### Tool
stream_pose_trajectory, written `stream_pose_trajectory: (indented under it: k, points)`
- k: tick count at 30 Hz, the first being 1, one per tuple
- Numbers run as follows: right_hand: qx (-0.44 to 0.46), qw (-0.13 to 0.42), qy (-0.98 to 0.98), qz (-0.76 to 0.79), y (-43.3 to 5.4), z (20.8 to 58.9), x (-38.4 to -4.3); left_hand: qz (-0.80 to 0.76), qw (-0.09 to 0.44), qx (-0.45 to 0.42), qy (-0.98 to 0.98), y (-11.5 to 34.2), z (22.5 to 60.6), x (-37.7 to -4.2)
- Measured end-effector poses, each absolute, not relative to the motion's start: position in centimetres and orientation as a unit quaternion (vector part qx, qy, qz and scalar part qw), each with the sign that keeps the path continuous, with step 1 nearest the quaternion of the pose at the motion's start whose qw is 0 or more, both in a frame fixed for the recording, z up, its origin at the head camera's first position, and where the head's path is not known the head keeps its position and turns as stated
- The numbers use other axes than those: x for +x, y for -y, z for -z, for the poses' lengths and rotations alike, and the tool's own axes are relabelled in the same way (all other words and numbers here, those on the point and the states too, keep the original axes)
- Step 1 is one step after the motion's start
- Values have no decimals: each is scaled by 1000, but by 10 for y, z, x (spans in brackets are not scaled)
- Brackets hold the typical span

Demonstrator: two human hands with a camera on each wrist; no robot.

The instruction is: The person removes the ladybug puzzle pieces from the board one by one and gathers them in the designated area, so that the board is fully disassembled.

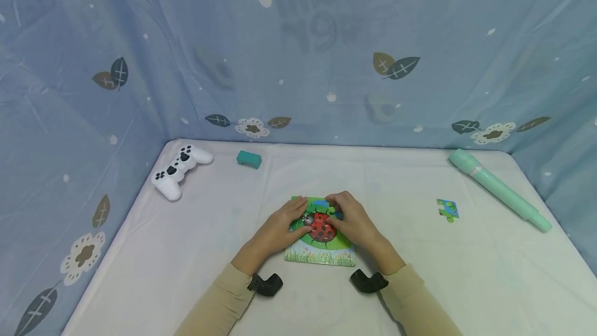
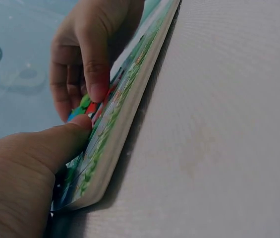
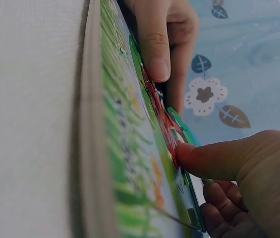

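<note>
A square ladybug jigsaw puzzle [image 1: 321, 256] with a green, flowery border lies on the white-covered table. My left hand [image 1: 279, 226] rests on its left side, fingers extended toward the upper left corner and thumb on the ladybug. At the upper right part of the puzzle, my right hand [image 1: 355, 222] pinches a puzzle piece [image 3: 178, 123] between thumb and fingers. That piece shows red and green and is tilted up from the board; the fingers cover much of it. A loose puzzle piece [image 1: 449, 208], blue and green, lies apart to the right.
A white game controller [image 1: 179, 170] lies at the back left, with a teal block [image 1: 249, 159] to its right. Along the right side lies a long mint-green tube [image 1: 501, 191]. Blue patterned cloth [image 1: 298, 66] hangs behind the table.
</note>
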State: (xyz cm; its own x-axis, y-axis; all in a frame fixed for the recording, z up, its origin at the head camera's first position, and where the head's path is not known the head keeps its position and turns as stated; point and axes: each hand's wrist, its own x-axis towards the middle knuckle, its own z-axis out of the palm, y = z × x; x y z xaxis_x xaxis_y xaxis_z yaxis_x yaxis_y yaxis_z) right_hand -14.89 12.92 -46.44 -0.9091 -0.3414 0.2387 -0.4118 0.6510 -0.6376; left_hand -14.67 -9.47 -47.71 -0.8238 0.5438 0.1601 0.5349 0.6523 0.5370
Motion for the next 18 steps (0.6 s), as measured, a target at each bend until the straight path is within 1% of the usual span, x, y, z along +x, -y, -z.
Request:
stream_pose_trajectory:
  k: [6, 11, 18]
  points:
    - [208, 36, 908, -361, -133, 460, -148, -297, 8, 299, -907, 94, 477, -147]
    - [196, 12, 909, -367, -141, 451, -149, -302, 10, 297, -906, 94, 476, -146]
    - [166, -18, 911, -378, -169, 445, -153, -295, 14, 290, -910, 94, 476, -145]
